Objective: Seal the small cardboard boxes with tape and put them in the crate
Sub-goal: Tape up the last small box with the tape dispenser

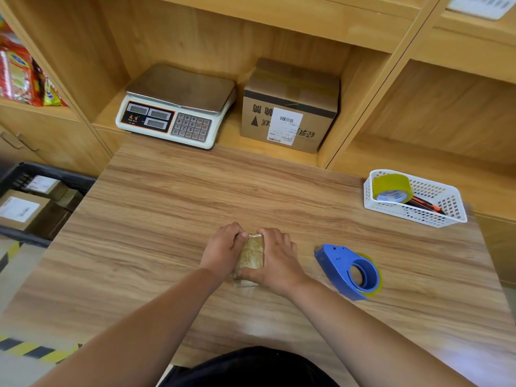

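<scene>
A small cardboard box (252, 255) with glossy tape over its top lies on the wooden table (167, 208), in front of me. My left hand (223, 251) wraps its left side with curled fingers. My right hand (275, 259) clasps its right side, thumb pressing the near end of the tape. A blue tape dispenser (349, 270) lies on the table to the right of my hands. The dark crate (69, 178) stands on the floor at the left and holds several labelled boxes (19, 209).
A white basket (435, 216) with a tape roll (392, 188) and a red-handled tool sits at the table's right edge. On the shelf behind stand a weighing scale (176, 107) and a large carton (290, 107). Snack packets (19, 74) fill the left shelf.
</scene>
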The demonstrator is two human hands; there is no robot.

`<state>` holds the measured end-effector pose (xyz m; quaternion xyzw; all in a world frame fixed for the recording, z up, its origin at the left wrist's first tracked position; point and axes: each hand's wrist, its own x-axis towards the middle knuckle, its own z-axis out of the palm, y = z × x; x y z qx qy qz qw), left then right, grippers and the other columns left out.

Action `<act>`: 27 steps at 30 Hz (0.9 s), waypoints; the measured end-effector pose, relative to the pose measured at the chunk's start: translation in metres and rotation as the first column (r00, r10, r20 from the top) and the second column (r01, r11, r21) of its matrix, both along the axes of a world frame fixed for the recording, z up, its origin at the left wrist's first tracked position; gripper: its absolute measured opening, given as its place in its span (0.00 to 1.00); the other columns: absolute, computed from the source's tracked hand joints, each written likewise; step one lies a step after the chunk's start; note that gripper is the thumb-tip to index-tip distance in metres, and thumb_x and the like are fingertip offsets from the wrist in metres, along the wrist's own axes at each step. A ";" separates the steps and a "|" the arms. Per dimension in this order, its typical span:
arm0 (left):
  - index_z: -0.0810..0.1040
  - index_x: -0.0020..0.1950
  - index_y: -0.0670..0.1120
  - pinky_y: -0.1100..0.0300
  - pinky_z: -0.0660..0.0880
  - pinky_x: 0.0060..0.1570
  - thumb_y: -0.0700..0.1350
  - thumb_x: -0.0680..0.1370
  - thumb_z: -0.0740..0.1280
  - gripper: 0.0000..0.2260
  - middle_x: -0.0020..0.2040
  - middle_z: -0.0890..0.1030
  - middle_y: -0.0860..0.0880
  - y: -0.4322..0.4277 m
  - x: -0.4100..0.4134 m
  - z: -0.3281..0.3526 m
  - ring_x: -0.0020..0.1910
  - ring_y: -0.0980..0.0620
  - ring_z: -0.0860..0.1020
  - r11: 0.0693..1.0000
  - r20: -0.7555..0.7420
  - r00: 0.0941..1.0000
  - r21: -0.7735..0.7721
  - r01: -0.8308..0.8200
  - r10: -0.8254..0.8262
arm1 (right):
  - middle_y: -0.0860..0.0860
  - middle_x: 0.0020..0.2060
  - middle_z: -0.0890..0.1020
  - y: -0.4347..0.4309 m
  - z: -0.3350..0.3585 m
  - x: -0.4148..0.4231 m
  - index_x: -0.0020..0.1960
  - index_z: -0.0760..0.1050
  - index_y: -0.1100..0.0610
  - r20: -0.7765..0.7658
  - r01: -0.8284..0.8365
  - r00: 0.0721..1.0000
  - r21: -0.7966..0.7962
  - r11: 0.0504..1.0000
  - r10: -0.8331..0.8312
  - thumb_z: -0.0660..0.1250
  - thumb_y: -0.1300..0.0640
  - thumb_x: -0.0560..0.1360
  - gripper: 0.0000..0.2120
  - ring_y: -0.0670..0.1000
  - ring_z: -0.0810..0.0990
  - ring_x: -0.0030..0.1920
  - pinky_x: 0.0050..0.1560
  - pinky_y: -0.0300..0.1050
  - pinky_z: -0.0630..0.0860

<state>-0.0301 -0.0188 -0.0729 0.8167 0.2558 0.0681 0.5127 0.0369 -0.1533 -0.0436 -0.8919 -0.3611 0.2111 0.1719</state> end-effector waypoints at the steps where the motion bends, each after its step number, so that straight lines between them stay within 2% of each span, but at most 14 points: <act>1: 0.69 0.38 0.52 0.53 0.67 0.40 0.43 0.80 0.62 0.11 0.36 0.72 0.53 0.000 0.000 0.001 0.40 0.48 0.71 1.000 0.004 1.000 0.010 0.012 -0.012 | 0.46 0.67 0.62 -0.002 0.001 0.002 0.73 0.56 0.51 -0.015 -0.008 1.000 0.011 1.000 0.008 0.69 0.32 0.64 0.46 0.49 0.59 0.66 0.65 0.44 0.56; 4: 0.70 0.39 0.48 0.56 0.62 0.37 0.43 0.81 0.61 0.10 0.35 0.70 0.53 0.000 -0.001 0.004 0.38 0.51 0.69 0.999 0.004 0.999 0.031 0.038 -0.038 | 0.44 0.65 0.65 -0.007 0.006 0.013 0.72 0.60 0.49 -0.095 -0.032 0.995 0.054 0.998 0.037 0.71 0.39 0.68 0.38 0.47 0.60 0.64 0.61 0.42 0.55; 7: 0.72 0.41 0.43 0.57 0.62 0.36 0.44 0.81 0.59 0.10 0.35 0.70 0.53 -0.002 -0.003 0.008 0.38 0.52 0.68 0.997 0.003 0.999 0.066 0.043 -0.043 | 0.40 0.59 0.70 -0.007 0.009 0.024 0.66 0.67 0.47 -0.151 -0.001 0.988 0.085 0.996 0.014 0.72 0.43 0.70 0.28 0.47 0.62 0.61 0.61 0.44 0.56; 10: 0.74 0.44 0.43 0.57 0.63 0.38 0.44 0.82 0.59 0.09 0.36 0.70 0.52 -0.003 -0.003 0.011 0.41 0.53 0.68 0.996 -0.007 1.000 0.083 0.021 -0.020 | 0.37 0.51 0.73 -0.003 0.010 0.029 0.58 0.74 0.47 -0.205 0.096 0.976 0.119 0.988 -0.070 0.73 0.47 0.70 0.18 0.47 0.66 0.58 0.59 0.44 0.57; 12: 0.74 0.43 0.44 0.57 0.63 0.37 0.45 0.81 0.60 0.09 0.35 0.70 0.52 -0.003 -0.001 0.010 0.40 0.52 0.68 0.997 -0.023 1.000 0.080 0.013 -0.011 | 0.37 0.44 0.73 0.001 0.006 0.031 0.48 0.76 0.44 -0.264 0.211 0.951 0.172 0.962 -0.161 0.73 0.49 0.70 0.09 0.48 0.69 0.56 0.62 0.46 0.62; 13: 0.73 0.41 0.45 0.57 0.62 0.35 0.45 0.81 0.60 0.09 0.34 0.70 0.53 -0.003 -0.001 0.009 0.39 0.52 0.68 0.998 -0.032 0.999 0.068 0.011 -0.009 | 0.37 0.41 0.74 0.003 0.004 0.032 0.42 0.75 0.41 -0.273 0.252 0.942 0.192 0.948 -0.195 0.73 0.49 0.70 0.07 0.48 0.70 0.54 0.63 0.49 0.65; 15: 0.70 0.38 0.49 0.58 0.61 0.32 0.45 0.81 0.61 0.11 0.31 0.69 0.54 -0.002 0.000 0.007 0.36 0.53 0.68 0.999 -0.038 0.999 0.040 0.009 -0.008 | 0.39 0.37 0.78 0.009 -0.001 0.034 0.35 0.74 0.42 -0.269 0.295 0.934 0.216 0.931 -0.233 0.73 0.48 0.70 0.09 0.49 0.73 0.50 0.60 0.55 0.69; 17: 0.71 0.38 0.49 0.58 0.61 0.32 0.46 0.81 0.61 0.11 0.31 0.69 0.54 -0.001 0.001 0.006 0.35 0.54 0.68 1.000 -0.046 0.999 0.014 0.003 -0.002 | 0.41 0.34 0.80 0.015 -0.004 0.034 0.33 0.74 0.46 -0.265 0.323 0.928 0.223 0.920 -0.262 0.72 0.47 0.71 0.10 0.50 0.76 0.46 0.57 0.58 0.71; 20: 0.71 0.38 0.48 0.58 0.61 0.33 0.46 0.81 0.61 0.11 0.32 0.70 0.54 -0.001 0.002 0.005 0.35 0.53 0.68 1.000 -0.051 0.999 0.007 -0.001 0.001 | 0.42 0.31 0.78 0.017 -0.005 0.033 0.31 0.72 0.46 -0.210 0.341 0.931 0.219 0.914 -0.298 0.69 0.48 0.73 0.13 0.51 0.77 0.44 0.55 0.55 0.72; 23: 0.75 0.42 0.50 0.57 0.67 0.39 0.48 0.80 0.62 0.08 0.39 0.76 0.52 -0.003 0.000 0.005 0.42 0.51 0.74 0.999 -0.056 0.998 0.033 -0.033 0.035 | 0.44 0.35 0.79 0.015 -0.004 0.028 0.38 0.76 0.48 -0.204 0.346 0.929 0.191 0.919 -0.307 0.63 0.47 0.78 0.11 0.52 0.78 0.45 0.55 0.55 0.72; 25: 0.78 0.51 0.49 0.56 0.71 0.46 0.52 0.79 0.63 0.08 0.48 0.78 0.51 -0.005 -0.003 0.008 0.49 0.50 0.76 0.993 -0.135 0.985 0.047 -0.105 0.111 | 0.48 0.49 0.80 0.011 -0.007 0.023 0.53 0.78 0.51 -0.154 0.307 0.945 0.116 0.945 -0.288 0.58 0.44 0.79 0.14 0.53 0.77 0.54 0.59 0.54 0.71; 27: 0.75 0.58 0.46 0.56 0.73 0.50 0.57 0.78 0.63 0.17 0.52 0.77 0.50 -0.003 -0.004 0.013 0.52 0.48 0.76 0.985 -0.272 0.947 0.072 -0.158 0.172 | 0.49 0.59 0.78 0.006 -0.006 0.017 0.65 0.72 0.51 -0.145 0.304 0.945 0.066 0.950 -0.292 0.56 0.42 0.80 0.20 0.51 0.75 0.61 0.64 0.53 0.68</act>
